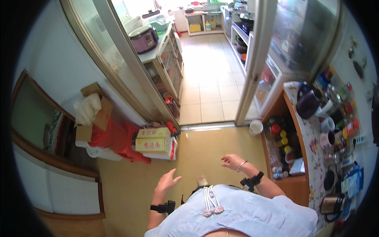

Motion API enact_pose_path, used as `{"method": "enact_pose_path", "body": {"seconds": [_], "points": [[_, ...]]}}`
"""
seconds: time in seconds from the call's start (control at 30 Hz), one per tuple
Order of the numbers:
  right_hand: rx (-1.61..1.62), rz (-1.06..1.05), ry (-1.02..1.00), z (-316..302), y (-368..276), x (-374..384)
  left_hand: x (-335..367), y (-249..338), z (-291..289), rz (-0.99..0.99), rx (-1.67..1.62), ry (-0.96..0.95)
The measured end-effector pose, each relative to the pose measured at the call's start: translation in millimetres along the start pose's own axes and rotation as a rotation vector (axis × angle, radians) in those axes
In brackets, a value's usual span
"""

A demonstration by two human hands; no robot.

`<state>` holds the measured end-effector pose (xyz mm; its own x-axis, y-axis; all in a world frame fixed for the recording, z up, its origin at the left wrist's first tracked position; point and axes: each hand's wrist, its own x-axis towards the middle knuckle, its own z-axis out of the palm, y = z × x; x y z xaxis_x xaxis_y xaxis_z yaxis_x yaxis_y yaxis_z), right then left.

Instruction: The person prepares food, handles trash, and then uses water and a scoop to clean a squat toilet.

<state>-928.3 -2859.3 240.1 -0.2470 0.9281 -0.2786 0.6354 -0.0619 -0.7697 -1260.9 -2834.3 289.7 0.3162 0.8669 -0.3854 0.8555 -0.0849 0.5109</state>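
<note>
My left hand (167, 181) hangs in the air over the yellowish floor, fingers stretched out with nothing in them. A black strap device (162, 207) circles that wrist. To the right, my right hand (232, 162) is also raised over the floor, its fingers loosely bent, apart and holding nothing. A silver bangle (241, 166) and another black strap device (252, 181) sit on that arm. Neither hand touches anything. Nearest to the left hand is a yellow carton (152, 143) by the wall; a white bucket (256, 127) stands beyond the right hand.
Ahead, a sliding-door frame (254, 71) opens onto a tiled kitchen, where a purple cooker (143, 38) sits on a left cabinet. A red plastic stool (118, 138) and open cardboard box (104, 113) stand at left. On the right, a sideboard (303, 158) holds jars, a dark kettle (308, 103) and cups.
</note>
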Motion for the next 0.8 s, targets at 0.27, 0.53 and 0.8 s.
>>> {"method": "enact_pose_path", "body": {"seconds": [0.27,0.53,0.8], "points": [[1.07,-0.11,-0.208,-69,-64,177,192,78,-103,0.552,-0.166,0.192],[1.93,-0.2,-0.326,-256,-76,330,368,146,-201,0.561,-0.118,0.474],[1.832,-0.222,-0.511,-338,-52,465,535,210,-246,0.591,-0.107,0.415]]}}
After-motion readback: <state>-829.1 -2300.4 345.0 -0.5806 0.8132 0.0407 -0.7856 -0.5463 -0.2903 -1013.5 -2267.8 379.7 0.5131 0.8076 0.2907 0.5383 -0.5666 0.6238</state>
